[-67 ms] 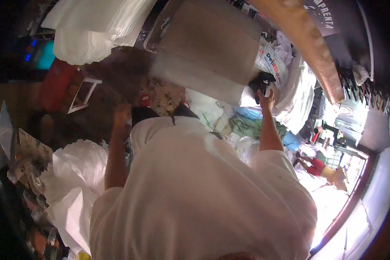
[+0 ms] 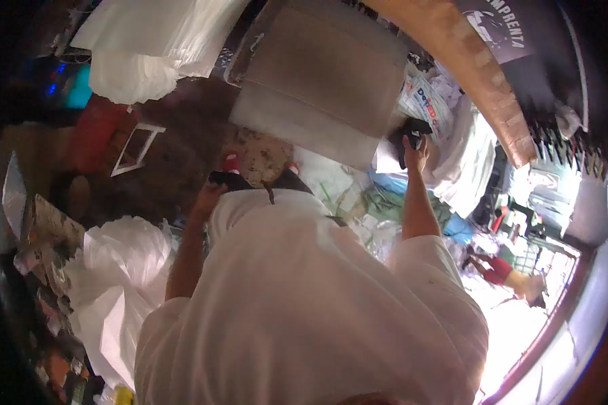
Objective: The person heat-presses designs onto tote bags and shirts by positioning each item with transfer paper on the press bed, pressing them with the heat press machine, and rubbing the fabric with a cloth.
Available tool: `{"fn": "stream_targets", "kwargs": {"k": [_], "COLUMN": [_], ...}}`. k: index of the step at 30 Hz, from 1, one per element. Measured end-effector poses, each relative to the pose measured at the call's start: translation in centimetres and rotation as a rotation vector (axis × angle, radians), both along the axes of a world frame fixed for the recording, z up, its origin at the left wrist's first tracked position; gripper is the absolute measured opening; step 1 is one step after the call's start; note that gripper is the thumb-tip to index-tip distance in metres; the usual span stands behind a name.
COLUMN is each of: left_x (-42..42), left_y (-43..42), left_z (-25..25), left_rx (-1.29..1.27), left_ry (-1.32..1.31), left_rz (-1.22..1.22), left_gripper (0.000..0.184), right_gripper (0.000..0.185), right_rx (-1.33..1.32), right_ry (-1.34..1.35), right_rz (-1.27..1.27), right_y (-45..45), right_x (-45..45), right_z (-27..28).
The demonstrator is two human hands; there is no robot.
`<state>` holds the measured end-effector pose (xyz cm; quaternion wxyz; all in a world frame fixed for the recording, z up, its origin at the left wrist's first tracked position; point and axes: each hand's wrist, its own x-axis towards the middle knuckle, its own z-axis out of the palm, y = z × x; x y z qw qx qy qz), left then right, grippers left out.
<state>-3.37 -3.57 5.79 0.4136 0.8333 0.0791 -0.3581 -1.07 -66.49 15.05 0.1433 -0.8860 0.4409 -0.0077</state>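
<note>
My right hand (image 2: 417,154) is closed round the handle of a black hand-held tool (image 2: 415,131), whose exact kind I cannot make out. It is held out beside white sheets and a printed plastic bag (image 2: 422,101). My left hand (image 2: 212,197) is close to my hip at the left, its fingers curled near a dark shape. Whether that dark shape is a held thing or part of my black shorts (image 2: 287,179) I cannot tell. A large grey-brown board (image 2: 324,61) stands in front of me, left of the black tool.
White plastic sheeting (image 2: 159,40) hangs at upper left, above a red stool (image 2: 105,128). A crumpled white bag (image 2: 118,283) lies at the left. A brown beam (image 2: 483,64) crosses the upper right. Another person (image 2: 510,273) is farther off at the right, by the bright doorway.
My left hand has moved right and closer to my body, and is less blurred. My right hand still grips the black tool in about the same place. The view has shifted slightly.
</note>
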Motion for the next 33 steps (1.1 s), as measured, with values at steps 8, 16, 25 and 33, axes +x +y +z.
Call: {"fn": "stream_targets", "kwargs": {"k": [8,16,25,33], "left_x": [-3.8,-5.3,-5.3,-0.5], "left_y": [-2.1,-2.4,-0.2,1.4], "left_z": [1.0,-0.4,-6.2,2.6], "left_rx": [0.032,0.22,0.359,0.308], "left_ry": [-0.221,-0.216,-0.332,-0.229], "left_rz": [-0.304,-0.253,-0.574,-0.026], "left_gripper": [0.042,0.023,0.031,0.022], "right_gripper": [0.066,0.035,0.038,0.035], "right_rx": [-0.118,0.438,2.389,2.787], "right_ry": [0.16,-0.443,-1.453,-1.032], "right_rz": [-0.049,0.146,0.427,0.5], "right_y": [-9.6,-11.7,12.3,26.5], "right_x": [2.2,-2.7,10.4,19.8], "right_z": [-3.3,5.9,24.0,24.3]}}
